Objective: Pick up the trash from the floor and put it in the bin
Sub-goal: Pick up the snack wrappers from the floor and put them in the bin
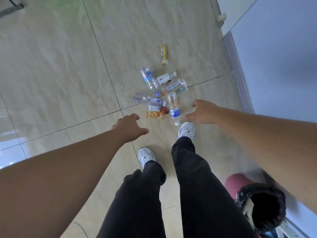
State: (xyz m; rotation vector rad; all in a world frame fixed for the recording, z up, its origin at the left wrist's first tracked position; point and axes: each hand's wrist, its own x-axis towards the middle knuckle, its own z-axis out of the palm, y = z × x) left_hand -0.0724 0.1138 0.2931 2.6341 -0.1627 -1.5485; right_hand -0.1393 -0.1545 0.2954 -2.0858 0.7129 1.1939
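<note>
A cluster of trash lies on the tiled floor ahead of my feet: several clear plastic bottles, among them a blue-labelled one point(174, 112) nearest my right shoe, and an orange snack wrapper point(155, 113). A yellow wrapper point(163, 54) lies apart, farther away. My left hand point(129, 127) hovers open just left of the orange wrapper, holding nothing. My right hand point(203, 112) is open too, stretched out just right of the blue-labelled bottle. The maroon bin point(237, 183) with a black liner stands at the lower right, behind my right leg.
A pale wall with a grey skirting strip point(238, 69) runs along the right side. My two white shoes and dark trousers fill the lower middle. A grey metal furniture leg point(12, 9) shows at the top left. Beige floor tiles stretch to the left.
</note>
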